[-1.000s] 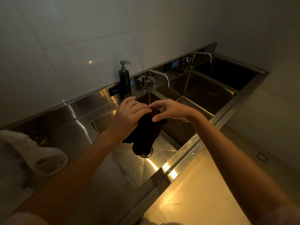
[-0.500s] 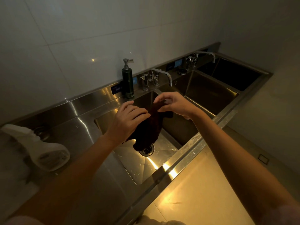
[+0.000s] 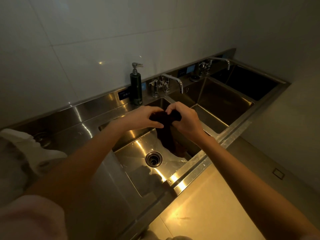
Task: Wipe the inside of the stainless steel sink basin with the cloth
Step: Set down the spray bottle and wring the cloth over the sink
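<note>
A dark cloth (image 3: 166, 130) is held above the nearest sink basin (image 3: 138, 172) by both hands. The upper part of the cloth is bunched between the hands, and the rest hangs down in a long fold towards the right side of the basin floor; whether its lower end touches the steel cannot be told. The left hand (image 3: 142, 118) is closed around the bunched cloth from the left, with the fingers curled over the top and the thumb underneath. The right hand (image 3: 186, 119) is closed on the same bunch from the right, its fingertips meeting those of the left hand at the top. The hands are pressed close together over the cloth.

A round drain (image 3: 153, 158) is set in the floor of the basin, to the left of the hanging cloth, and water drops are seen around it. A tap (image 3: 170, 82) is mounted behind the basin, and a dark soap dispenser (image 3: 136, 85) stands just to its left on the steel ledge. Two further basins are seen to the right, with a second tap (image 3: 219, 62) behind them. A white spray bottle (image 3: 34, 146) lies on the steel counter (image 3: 72, 122) at the far left
</note>
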`<control>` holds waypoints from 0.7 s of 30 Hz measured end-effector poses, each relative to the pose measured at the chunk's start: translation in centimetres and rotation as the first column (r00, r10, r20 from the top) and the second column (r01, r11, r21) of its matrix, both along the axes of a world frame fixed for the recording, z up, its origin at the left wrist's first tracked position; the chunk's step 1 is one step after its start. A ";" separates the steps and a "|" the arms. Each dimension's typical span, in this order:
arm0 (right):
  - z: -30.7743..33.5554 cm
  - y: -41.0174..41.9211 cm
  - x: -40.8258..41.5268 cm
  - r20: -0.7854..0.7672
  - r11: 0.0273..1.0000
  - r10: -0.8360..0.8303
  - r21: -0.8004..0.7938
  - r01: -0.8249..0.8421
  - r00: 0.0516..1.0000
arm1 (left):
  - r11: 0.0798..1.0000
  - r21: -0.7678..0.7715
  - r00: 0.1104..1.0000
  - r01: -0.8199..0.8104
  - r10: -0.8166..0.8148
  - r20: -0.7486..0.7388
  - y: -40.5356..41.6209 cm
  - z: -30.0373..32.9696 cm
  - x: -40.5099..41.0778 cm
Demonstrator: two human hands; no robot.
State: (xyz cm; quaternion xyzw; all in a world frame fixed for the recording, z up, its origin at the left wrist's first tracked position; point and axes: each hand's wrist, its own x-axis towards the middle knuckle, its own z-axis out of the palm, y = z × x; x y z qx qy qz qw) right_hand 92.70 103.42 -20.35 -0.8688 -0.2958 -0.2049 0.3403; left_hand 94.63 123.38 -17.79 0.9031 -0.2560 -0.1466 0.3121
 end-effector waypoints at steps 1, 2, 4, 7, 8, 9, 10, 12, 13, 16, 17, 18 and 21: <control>-0.2 -0.3 -0.1 0.032 1.000 -0.009 0.003 0.009 0.999 | 1.000 0.018 1.000 0.018 -0.018 -0.003 -0.4 0.0 0.2; -0.2 -0.6 -0.1 0.049 1.000 -0.011 -0.002 0.011 0.999 | 0.999 0.031 1.000 0.021 -0.022 0.015 -0.6 0.1 0.3; -0.4 -1.2 -0.2 0.040 1.000 -0.012 -0.018 0.013 0.999 | 0.998 0.053 0.996 0.024 -0.028 0.079 -0.9 0.4 0.5; -0.6 -2.1 -0.3 -0.068 0.998 -0.046 -0.055 0.043 0.997 | 0.998 0.055 0.990 0.018 -0.026 0.135 -1.3 1.1 0.6; -0.7 -2.2 -0.4 -0.126 0.996 -0.067 -0.063 0.059 0.990 | 0.998 0.059 0.989 0.016 -0.024 0.146 -1.5 1.3 0.6; -0.8 -2.3 -0.5 -0.195 0.996 -0.075 -0.056 0.065 0.978 | 0.997 0.072 0.987 0.012 -0.024 0.160 -1.7 1.6 0.5; -0.9 -2.3 -0.6 -0.273 0.998 -0.057 -0.029 0.051 0.960 | 0.996 0.092 0.983 0.009 -0.025 0.181 -1.8 1.8 0.4; -1.0 -2.5 -0.8 -0.437 0.995 0.075 0.097 -0.036 0.896 | 0.991 0.136 0.974 0.002 -0.033 0.226 -1.9 2.3 0.1; -1.0 -2.7 -0.9 -0.505 0.980 0.156 0.186 -0.069 0.849 | 0.989 0.150 0.970 -0.003 -0.034 0.239 -1.8 2.5 0.0; -1.3 -3.1 -1.1 -0.607 0.961 0.191 0.275 -0.021 0.771 | 0.984 0.178 0.964 -0.029 -0.020 0.266 -1.3 2.9 -0.7; -1.5 -3.1 -1.2 -0.610 0.975 0.135 0.222 0.005 0.781 | 0.982 0.185 0.960 -0.037 -0.016 0.279 -1.2 3.0 -0.9; -1.7 -3.1 -1.3 -0.591 0.988 0.069 0.152 0.026 0.804 | 0.980 0.192 0.953 -0.043 -0.017 0.301 -1.0 2.9 -1.1; -2.5 -3.1 -1.3 -0.457 0.993 -0.105 0.005 0.121 0.883 | 0.964 0.259 0.909 -0.058 -0.056 0.413 -0.6 2.1 -1.4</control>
